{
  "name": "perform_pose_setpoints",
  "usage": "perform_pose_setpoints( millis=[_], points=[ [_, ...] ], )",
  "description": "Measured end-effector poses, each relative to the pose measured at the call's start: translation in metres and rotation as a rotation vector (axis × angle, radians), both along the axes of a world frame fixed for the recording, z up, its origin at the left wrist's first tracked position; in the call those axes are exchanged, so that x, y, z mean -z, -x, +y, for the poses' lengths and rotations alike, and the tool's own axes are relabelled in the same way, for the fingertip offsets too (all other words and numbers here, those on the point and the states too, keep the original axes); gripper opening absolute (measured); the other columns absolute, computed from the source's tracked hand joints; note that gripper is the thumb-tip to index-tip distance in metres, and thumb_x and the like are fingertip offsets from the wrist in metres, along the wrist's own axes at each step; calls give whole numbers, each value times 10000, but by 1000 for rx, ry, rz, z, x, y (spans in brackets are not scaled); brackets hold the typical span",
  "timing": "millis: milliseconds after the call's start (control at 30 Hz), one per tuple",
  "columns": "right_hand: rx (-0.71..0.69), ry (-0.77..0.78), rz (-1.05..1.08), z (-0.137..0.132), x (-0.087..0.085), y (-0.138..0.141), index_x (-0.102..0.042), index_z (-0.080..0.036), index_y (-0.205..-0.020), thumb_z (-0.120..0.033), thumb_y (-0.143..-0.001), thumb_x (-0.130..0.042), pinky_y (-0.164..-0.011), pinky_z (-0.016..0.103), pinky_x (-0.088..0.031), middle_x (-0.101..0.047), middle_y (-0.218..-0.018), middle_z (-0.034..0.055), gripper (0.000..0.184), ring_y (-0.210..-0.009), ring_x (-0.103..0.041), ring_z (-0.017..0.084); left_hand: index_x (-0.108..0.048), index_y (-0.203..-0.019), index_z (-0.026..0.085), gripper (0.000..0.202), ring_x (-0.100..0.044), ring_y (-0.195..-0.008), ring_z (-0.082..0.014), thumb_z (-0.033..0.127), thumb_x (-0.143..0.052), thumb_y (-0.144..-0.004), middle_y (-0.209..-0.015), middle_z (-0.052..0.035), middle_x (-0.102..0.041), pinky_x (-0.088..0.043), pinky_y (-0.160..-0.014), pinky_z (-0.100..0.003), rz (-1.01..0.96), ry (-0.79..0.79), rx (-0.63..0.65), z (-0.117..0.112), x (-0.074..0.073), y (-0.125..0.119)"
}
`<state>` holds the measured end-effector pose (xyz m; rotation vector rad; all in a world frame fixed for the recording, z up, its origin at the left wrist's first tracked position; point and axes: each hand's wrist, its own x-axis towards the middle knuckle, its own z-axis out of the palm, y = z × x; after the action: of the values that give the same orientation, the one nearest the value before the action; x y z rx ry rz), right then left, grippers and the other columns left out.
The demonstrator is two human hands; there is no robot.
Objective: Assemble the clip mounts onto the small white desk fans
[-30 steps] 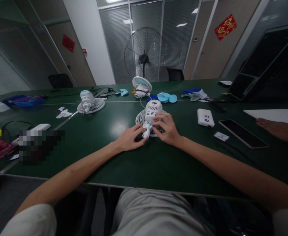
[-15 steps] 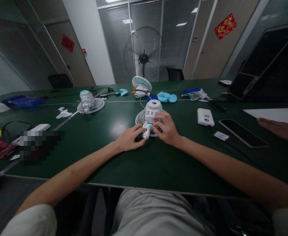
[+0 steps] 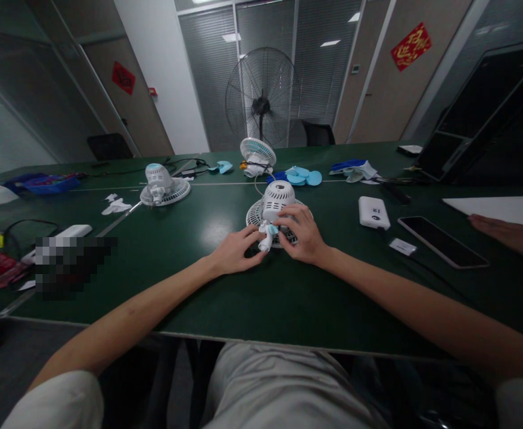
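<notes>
Because the left hand (image 3: pixel 238 251) pinches the small white plastic joint (image 3: pixel 266 242) at frame centre, any slack there could let it twist. Its light-blue plastic knob (image 3: pixel 272 229) could slip under uneven pressure. Just above, the white, slotted, domed fan housing (image 3: pixel 277 199) could rock if nudged by the right hand (image 3: pixel 305 237), fingertips closed on that knob.

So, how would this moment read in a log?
left hand: holding white stem; right hand: at light-blue part; fan: grille-down on green table

Grey blinds (image 3: pixel 210 89) hang beside a white wall (image 3: pixel 165 77).
</notes>
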<state>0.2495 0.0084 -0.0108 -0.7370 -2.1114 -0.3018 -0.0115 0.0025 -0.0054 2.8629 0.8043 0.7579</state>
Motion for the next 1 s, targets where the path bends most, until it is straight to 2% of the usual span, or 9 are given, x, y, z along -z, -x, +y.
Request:
perform_pose_setpoints(
  millis=[267, 633, 700, 867, 1000],
  points=[
    [-12, -29, 26, 2, 1, 1, -599, -272, -1195, -206, -865, -682, -1108, 582, -479, -611, -1255, 89, 347, -1271, -545, 342, -558, -1233, 187, 310, -633, -907, -200, 402, -579, -1011, -1215, -100, -601, -535, -780, -326, 1, 12, 8, 1, 1, 0],
    [-11, -74, 7, 1, -1, 3, -620, -240, -978, -193, -915, -665, -1106, 561, -488, -612, -1242, 88, 91, -1255, -546, 319, -551, -1249, 187, 310, -630, -851, -179, 386, -565, -1012, -1190, -97, -608, -529, -753, -312, 8, 47, 17, -1, -2, -1],
    [-18, -69, 8, 1, -1, 3, -614, -244, -1016, -190, -905, -665, -1105, 567, -488, -604, -1248, 91, 134, -1262, -542, 326, -553, -1254, 187, 314, -628, -847, -177, 386, -567, -1011, -1188, -94, -612, -526, -753, -312, 2, 51, 13, -1, -2, -1],
    [-39, -41, 27, 0, 0, 1, -578, -273, -1238, -100, -833, -625, -1082, 573, -498, -562, -1297, 96, 444, -1262, -540, 336, -555, -1247, 184, 312, -631, -846, -177, 397, -558, -1018, -1182, -93, -613, -525, -749, -310, 4, 49, 18, -1, -3, -1],
    [-30, -53, 29, 1, 1, 1, -589, -292, -1232, -51, -813, -598, -1096, 564, -494, -556, -1297, 83, 484, -1265, -536, 329, -555, -1247, 186, 313, -638, -854, -182, 402, -554, -1021, -1179, -92, -615, -528, -746, -311, 7, 39, 11, -1, -2, -1]
  ],
)
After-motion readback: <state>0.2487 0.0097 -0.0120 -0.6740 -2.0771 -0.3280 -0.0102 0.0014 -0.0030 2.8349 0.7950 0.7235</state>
